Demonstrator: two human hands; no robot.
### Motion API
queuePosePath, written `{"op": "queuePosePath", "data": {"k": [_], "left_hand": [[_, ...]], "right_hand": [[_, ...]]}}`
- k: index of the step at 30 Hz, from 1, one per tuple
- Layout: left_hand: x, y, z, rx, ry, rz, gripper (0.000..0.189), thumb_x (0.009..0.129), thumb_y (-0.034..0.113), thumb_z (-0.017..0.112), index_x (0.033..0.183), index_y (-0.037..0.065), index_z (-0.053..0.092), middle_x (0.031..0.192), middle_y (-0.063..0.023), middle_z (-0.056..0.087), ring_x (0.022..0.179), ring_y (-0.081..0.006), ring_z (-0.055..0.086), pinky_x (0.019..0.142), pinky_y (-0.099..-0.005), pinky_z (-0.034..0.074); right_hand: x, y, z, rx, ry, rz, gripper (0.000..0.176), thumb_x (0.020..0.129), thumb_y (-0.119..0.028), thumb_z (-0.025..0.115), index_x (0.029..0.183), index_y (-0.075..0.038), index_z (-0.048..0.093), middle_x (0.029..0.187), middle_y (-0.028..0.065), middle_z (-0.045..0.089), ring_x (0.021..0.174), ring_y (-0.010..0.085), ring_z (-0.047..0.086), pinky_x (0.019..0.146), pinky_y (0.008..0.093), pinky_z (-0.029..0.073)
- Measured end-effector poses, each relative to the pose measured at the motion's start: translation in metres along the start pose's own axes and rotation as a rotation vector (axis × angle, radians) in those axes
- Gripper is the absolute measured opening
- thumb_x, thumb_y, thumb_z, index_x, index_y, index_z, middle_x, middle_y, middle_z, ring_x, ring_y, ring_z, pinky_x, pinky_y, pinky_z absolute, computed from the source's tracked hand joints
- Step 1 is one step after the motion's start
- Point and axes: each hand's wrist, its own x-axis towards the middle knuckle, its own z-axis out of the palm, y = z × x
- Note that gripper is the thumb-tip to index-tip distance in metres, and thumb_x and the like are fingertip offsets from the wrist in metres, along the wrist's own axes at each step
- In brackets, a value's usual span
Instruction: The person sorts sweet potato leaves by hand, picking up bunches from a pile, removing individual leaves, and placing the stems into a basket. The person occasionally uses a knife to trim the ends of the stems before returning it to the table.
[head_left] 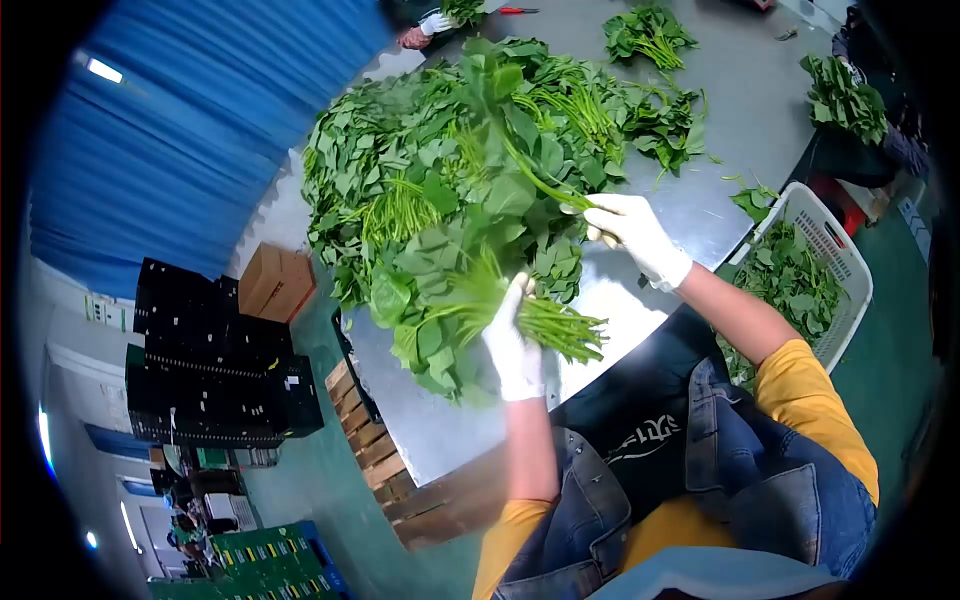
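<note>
My left hand (pixel 512 340), in a white glove, is wrapped round a bunch of leafy green stems (pixel 565 328). The cut stem ends point right and the leaves spread to the left over the table's near edge. My right hand (pixel 627 232), also gloved in white, pinches a single leafy stem (pixel 540 183) by its lower end, and its leafy top reaches up and left. Beyond both hands a large heap of leafy greens (pixel 400 150) lies on the metal table (pixel 740 110). The leaves nearest my left hand are partly blurred.
A white basket (pixel 858 290) of loose greens stands at the right. A co-worker's gloved hand (pixel 437 24) shows at the far edge; another person (pixel 895 120) is at the right by a bunch of greens (pixel 843 98). Black crates (pixel 205 350) and a cardboard box (pixel 275 283) stand left.
</note>
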Motion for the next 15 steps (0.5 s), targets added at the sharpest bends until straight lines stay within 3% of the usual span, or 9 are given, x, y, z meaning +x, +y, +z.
{"op": "queuePosePath", "data": {"k": [1,4,5,6,7,8,10,14,15], "left_hand": [[0.005,0.009,0.01,-0.117,0.074,-0.131,0.03,0.083,-0.001,0.064,0.112,-0.006,0.059,0.105,-0.0138,0.065,0.089,-0.0174,0.062,0.082,-0.0272,0.049],[0.021,-0.002,0.02,0.044,-0.014,0.024,0.028,0.082,-0.003,0.064,0.11,-0.005,0.06,0.102,-0.0135,0.066,0.085,-0.0166,0.062,0.081,-0.0266,0.049],[0.023,-0.003,0.026,-0.127,0.027,-0.122,0.026,0.081,-0.004,0.064,0.107,-0.005,0.06,0.101,-0.013,0.066,0.083,-0.0164,0.062,0.08,-0.0266,0.049],[0.023,-0.004,0.03,-0.297,0.069,-0.272,0.024,0.081,-0.006,0.064,0.104,-0.004,0.061,0.1,-0.0125,0.066,0.081,-0.0162,0.062,0.078,-0.0265,0.049],[0.019,-0.001,0.036,-0.244,0.032,-0.208,0.019,0.08,-0.005,0.066,0.098,-0.002,0.062,0.096,-0.0101,0.066,0.08,-0.0159,0.062,0.076,-0.0269,0.05],[0.017,0.002,0.045,-0.341,0.029,-0.202,0.02,0.079,-0.004,0.067,0.098,-0.002,0.063,0.095,-0.0091,0.066,0.079,-0.0157,0.062,0.075,-0.027,0.05],[0.015,0.002,0.053,-0.443,0.042,-0.251,0.02,0.078,-0.001,0.07,0.097,-0.001,0.063,0.09,-0.007,0.065,0.079,-0.0147,0.061,0.074,-0.027,0.05],[0.003,0.007,0.056,-0.36,0.042,-0.278,0.025,0.077,-0.002,0.071,0.101,-0.003,0.063,0.094,-0.0066,0.065,0.082,-0.0145,0.059,0.076,-0.0271,0.049],[0.003,0.0,0.054,-0.359,0.037,-0.27,0.025,0.077,-0.002,0.071,0.101,-0.003,0.063,0.094,-0.0066,0.065,0.082,-0.0145,0.059,0.076,-0.0271,0.049]], "right_hand": [[-0.007,0.002,-0.001,0.01,-0.003,0.029,0.026,0.091,-0.016,0.055,0.11,-0.002,0.066,0.069,-0.0026,0.059,0.054,0.002,0.042,0.049,0.0186,0.033],[-0.021,0.017,-0.004,-0.105,0.04,0.035,0.029,0.09,-0.015,0.057,0.114,0.0,0.064,0.071,-0.0011,0.061,0.056,0.0027,0.045,0.051,0.0186,0.037],[-0.025,0.022,-0.006,-0.125,0.048,0.067,0.03,0.088,-0.015,0.058,0.115,-0.001,0.064,0.073,-0.0009,0.062,0.059,0.0043,0.049,0.053,0.0206,0.04],[-0.03,0.032,-0.005,-0.214,0.078,-0.075,0.03,0.087,-0.013,0.058,0.115,-0.002,0.064,0.073,0.0002,0.063,0.06,0.0063,0.052,0.054,0.0228,0.042],[-0.033,0.036,-0.004,-0.3,0.106,-0.219,0.03,0.087,-0.011,0.058,0.115,-0.003,0.064,0.073,0.0013,0.064,0.061,0.0083,0.054,0.056,0.025,0.044],[-0.036,0.037,-0.005,-0.3,0.102,-0.221,0.03,0.087,-0.011,0.058,0.115,-0.003,0.064,0.073,0.0013,0.064,0.061,0.0083,0.054,0.056,0.025,0.044],[-0.043,0.036,-0.009,-0.683,0.093,-0.603,0.033,0.085,-0.009,0.059,0.118,-0.008,0.064,0.072,0.0075,0.062,0.059,0.0183,0.058,0.057,0.03,0.046],[-0.057,0.036,-0.013,-1.013,0.097,-0.693,0.041,0.08,-0.012,0.063,0.121,-0.014,0.062,0.067,0.004,0.059,0.056,0.0201,0.056,0.05,0.0322,0.041],[-0.066,0.03,-0.016,-1.166,0.052,-0.64,0.04,0.081,-0.014,0.064,0.12,-0.013,0.063,0.072,0.0071,0.064,0.058,0.0222,0.06,0.054,0.0334,0.045]]}}
